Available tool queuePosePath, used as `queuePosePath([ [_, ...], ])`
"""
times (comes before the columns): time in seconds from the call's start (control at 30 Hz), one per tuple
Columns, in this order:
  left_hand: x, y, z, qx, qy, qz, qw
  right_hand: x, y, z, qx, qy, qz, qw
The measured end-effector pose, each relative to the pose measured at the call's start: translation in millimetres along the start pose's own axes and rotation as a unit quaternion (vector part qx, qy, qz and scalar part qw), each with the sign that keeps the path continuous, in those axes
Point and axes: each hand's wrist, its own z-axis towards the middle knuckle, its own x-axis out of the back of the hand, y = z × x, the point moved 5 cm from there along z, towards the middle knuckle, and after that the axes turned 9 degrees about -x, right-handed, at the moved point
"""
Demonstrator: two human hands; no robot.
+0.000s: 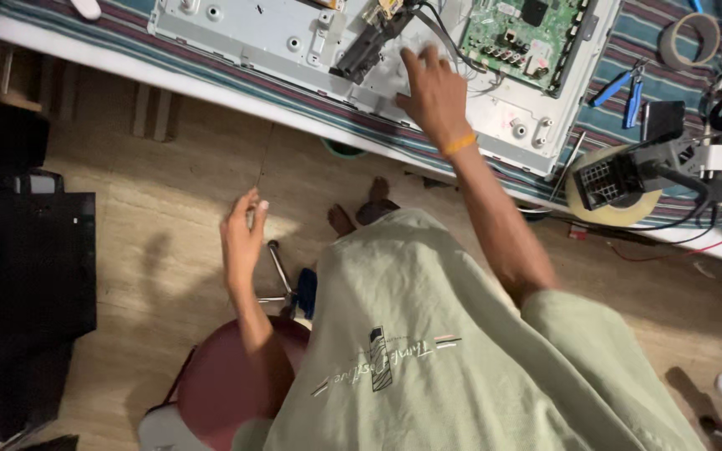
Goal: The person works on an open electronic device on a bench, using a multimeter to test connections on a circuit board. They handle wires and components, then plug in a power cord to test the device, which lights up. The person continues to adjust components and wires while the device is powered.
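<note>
The right hand [434, 93] lies palm-down on the white metal panel [294, 38] that rests on the desk [94, 52], fingers [415, 63] spread and flat against the metal; it grips nothing. An orange band [459, 144] circles that wrist. Just past the fingertips a black bracket [367, 46] sits tilted on the panel, with black cables [444, 38] running from it toward a green circuit board [524, 38] mounted at the panel's right end. The panel lies over a striped cloth [68, 21] that covers the desk.

The left hand [242, 238] hangs off the desk, over the wooden floor [160, 175], well apart from the panel. Its fingers are loosely curled and half open; whether something small sits between the fingertips I cannot tell. Below it stands a dark red stool [223, 384], and a chrome leg [279, 271] shows beside the wrist.

To the right of the panel on the desk lie blue-handled pliers [624, 88], a roll of tape [694, 40], and a second, wider tape roll [616, 209] with a black boxy device [612, 179] on top of it. The person wears a pale green shirt [444, 351], and bare feet [361, 215] show on the floor under the desk edge
</note>
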Motion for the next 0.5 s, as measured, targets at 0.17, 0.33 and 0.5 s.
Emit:
queuePosePath([
  [0.17, -44.1, 16.6, 30.0, 0.035, -0.062, -0.134, 0.988, -0.8, 15.7, -54.6, -0.101, 0.020, 0.135, 0.986],
  [0.33, -99.2, 86.4, 84.3, -0.034, -0.113, -0.427, 0.896, 39.3, -24.1, -56.4, -0.050, 0.017, 0.328, 0.943],
  [0.5, -115.2, 96.2, 141.7, 0.039, -0.102, -0.468, 0.877, 42.2, -82.9, -19.0, 0.125, -0.087, 0.293, 0.944],
])
